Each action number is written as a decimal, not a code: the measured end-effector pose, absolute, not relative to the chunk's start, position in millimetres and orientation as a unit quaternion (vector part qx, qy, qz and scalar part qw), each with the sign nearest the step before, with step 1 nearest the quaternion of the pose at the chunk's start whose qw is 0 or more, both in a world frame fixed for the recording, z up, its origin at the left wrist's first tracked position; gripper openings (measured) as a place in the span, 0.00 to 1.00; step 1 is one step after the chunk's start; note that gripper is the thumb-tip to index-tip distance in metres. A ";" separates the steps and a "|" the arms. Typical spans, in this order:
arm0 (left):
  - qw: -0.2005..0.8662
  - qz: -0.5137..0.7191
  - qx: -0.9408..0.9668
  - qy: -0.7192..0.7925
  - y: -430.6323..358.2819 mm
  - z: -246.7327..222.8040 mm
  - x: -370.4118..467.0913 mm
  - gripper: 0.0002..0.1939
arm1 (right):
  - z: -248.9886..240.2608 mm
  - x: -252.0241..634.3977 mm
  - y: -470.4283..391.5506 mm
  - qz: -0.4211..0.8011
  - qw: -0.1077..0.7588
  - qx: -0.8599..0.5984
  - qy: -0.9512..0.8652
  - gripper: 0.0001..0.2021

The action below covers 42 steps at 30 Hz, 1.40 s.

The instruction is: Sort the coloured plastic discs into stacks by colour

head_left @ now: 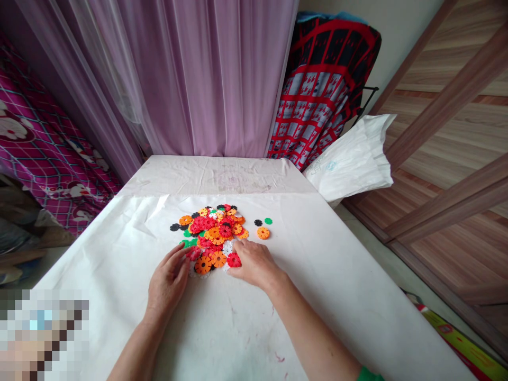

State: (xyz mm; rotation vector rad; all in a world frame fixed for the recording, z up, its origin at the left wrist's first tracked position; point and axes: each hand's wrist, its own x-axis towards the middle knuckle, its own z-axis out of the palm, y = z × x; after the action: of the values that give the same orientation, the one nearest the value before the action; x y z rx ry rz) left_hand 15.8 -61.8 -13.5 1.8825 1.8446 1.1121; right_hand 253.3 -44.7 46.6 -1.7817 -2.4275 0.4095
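Observation:
A heap of flower-shaped plastic discs point(213, 233) in red, orange, black, green and white lies on the white-covered table point(317, 296). My left hand point(170, 275) rests at the heap's near left edge, fingers apart, its fingertips beside a red disc. On the near right side, my right hand point(256, 263) curves around the edge of the heap, thumb and fingers apart, with a red disc point(234, 260) between them; whether it grips the disc is unclear. To the right of the heap are an orange disc point(263, 233), a black disc point(257, 223) and a green disc point(269, 220).
Purple curtains point(214, 79) hang behind the table. At its back right are a white bag point(353, 159) and a red-and-black patterned cloth point(313, 95). Wooden panels point(448, 132) stand at the right. A pink patterned cloth point(51, 153) hangs at the left.

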 end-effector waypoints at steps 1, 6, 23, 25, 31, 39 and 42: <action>0.140 0.385 0.652 0.638 -61.7 -13.6 15.9 0.19 | 44.5 248.3 -45.9 0.126 0.047 -0.590 -0.797 0.15; 0.140 0.387 0.649 0.640 -61.9 -13.0 16.8 0.19 | 39.6 246.5 -44.7 0.147 0.077 -0.594 -0.787 0.13; 0.144 0.381 0.650 0.641 -62.3 -10.8 17.9 0.19 | 19.1 390.1 -12.0 0.097 0.090 -0.761 -0.635 0.08; 0.143 0.379 0.652 0.642 -62.2 -11.4 17.4 0.19 | 18.8 383.2 -14.8 0.117 0.064 -0.743 -0.656 0.08; 0.138 0.382 0.658 0.634 -61.7 -12.9 15.8 0.20 | 40.8 356.1 -20.4 0.162 -0.017 -0.756 -0.635 0.12; 0.131 0.388 0.654 0.636 -61.4 -13.7 17.3 0.19 | 53.3 359.5 -24.2 0.159 -0.061 -0.788 -0.591 0.12; 0.135 0.388 0.651 0.638 -62.1 -12.4 18.2 0.19 | 61.2 346.9 -28.2 0.142 -0.032 -0.769 -0.623 0.09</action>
State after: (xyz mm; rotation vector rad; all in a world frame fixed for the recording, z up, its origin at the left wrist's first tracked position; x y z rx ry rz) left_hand 18.2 -62.1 -12.4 1.8877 1.8493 1.1239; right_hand 346.9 -28.2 61.2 -2.4657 -1.9977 0.4541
